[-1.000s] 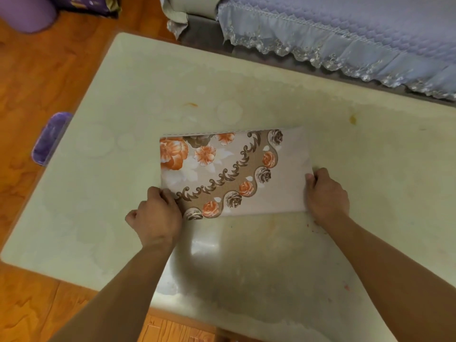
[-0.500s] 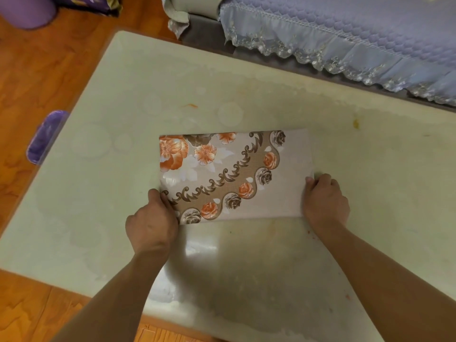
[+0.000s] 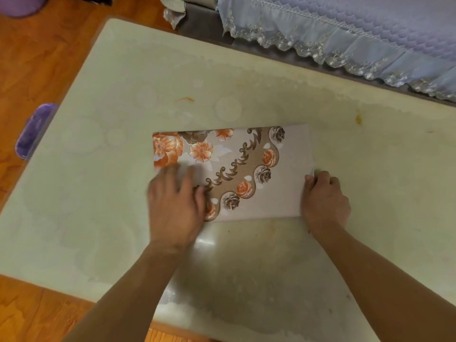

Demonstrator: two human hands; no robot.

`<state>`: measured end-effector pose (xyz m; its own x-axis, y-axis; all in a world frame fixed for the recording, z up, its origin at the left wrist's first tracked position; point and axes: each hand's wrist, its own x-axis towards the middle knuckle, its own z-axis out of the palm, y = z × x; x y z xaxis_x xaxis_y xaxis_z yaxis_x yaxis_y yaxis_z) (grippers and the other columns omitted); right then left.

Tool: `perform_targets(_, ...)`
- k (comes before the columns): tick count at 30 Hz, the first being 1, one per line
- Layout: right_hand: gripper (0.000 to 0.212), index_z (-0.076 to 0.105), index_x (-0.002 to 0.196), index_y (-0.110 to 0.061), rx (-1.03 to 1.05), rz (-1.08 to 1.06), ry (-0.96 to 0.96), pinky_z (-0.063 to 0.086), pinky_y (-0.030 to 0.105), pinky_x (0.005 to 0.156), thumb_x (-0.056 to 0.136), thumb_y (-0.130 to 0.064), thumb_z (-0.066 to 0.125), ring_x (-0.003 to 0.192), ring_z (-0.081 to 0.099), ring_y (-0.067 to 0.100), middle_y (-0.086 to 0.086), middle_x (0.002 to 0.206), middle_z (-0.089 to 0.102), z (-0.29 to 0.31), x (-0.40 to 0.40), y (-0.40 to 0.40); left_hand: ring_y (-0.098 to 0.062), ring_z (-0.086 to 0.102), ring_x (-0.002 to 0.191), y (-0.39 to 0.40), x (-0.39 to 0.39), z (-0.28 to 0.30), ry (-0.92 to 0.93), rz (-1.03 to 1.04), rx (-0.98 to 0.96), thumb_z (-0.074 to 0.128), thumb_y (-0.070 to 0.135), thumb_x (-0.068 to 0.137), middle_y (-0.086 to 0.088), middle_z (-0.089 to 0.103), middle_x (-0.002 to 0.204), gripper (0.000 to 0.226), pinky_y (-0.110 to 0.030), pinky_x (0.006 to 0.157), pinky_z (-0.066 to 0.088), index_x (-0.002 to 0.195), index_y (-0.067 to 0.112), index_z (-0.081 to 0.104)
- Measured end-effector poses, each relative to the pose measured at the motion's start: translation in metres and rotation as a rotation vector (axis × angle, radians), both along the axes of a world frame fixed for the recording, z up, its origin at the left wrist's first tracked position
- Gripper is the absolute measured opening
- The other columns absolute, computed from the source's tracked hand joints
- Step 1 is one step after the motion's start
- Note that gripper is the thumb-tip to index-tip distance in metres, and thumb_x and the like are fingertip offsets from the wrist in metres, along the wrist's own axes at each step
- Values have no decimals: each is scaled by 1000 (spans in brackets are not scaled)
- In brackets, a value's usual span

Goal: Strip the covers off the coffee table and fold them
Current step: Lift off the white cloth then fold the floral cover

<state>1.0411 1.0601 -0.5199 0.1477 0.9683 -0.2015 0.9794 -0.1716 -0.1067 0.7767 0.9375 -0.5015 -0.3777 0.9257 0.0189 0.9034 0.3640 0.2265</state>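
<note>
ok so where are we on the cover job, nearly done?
Done: the coffee table top is bare, and one floral cover lies on it folded into a compact rectangle. In hand: the left hand, motion-blurred, lies on the cover's near-left corner, while the right hand holds the near-right corner. Left: perhaps one more fold. No other cover shows here, so I can't tell whether more remain.

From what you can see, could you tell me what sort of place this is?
Probably a home living room: a pale coffee table on wooden floor, and a sofa with a lace-trimmed quilted cover behind it.
</note>
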Motion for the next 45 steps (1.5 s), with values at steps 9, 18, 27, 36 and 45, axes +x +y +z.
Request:
perform_targets(9, 33, 50, 114, -5, 78, -39, -38, 37, 43, 68, 103, -35, 41, 90, 59, 48, 20, 116, 54, 0, -6, -1, -26, -19, 154, 90, -51, -45, 35, -54, -320, -1, 68, 97, -5, -15, 169, 72, -51, 125, -7, 160, 36, -12)
perform_targets(18, 56, 23, 157, -16, 63, 750, 169, 9, 50, 125, 106, -39, 28, 154, 6, 30, 8, 166, 17, -9, -175, 15, -24, -16, 155, 86, -49, -48, 1, -38, -255, 3, 69, 97, -1, -12, 170, 69, -55, 124, -7, 159, 41, -9)
perform_targets(27, 68, 6, 161, -19, 14, 563, -53, 3, 42, 126, 104, -56, 11, 155, -4, 18, 2, 168, 0, -31, -50, 78, -23, -18, 155, 87, -49, -49, 2, -36, -253, 3, 65, 99, -1, -14, 169, 66, -54, 124, -6, 159, 40, -11)
perform_targets(36, 65, 6, 161, -21, 60, 557, -39, 3, 42, 126, 106, -54, 13, 155, -5, 17, 2, 168, 1, -31, -55, 73, -30, -9, 156, 40, 22, -32, 8, -339, -113, 17, 56, 106, -6, -4, 170, 63, -58, 124, 0, 162, 31, 6)
perform_targets(45, 50, 43, 147, -1, 301, 556, 72, 16, 49, 123, 101, -19, 34, 148, 26, 38, 22, 158, 32, -15, -94, 25, -28, -11, 156, 29, 34, -51, 54, -320, -245, 21, 59, 102, -5, -6, 170, 69, -59, 123, 4, 162, 33, 1)
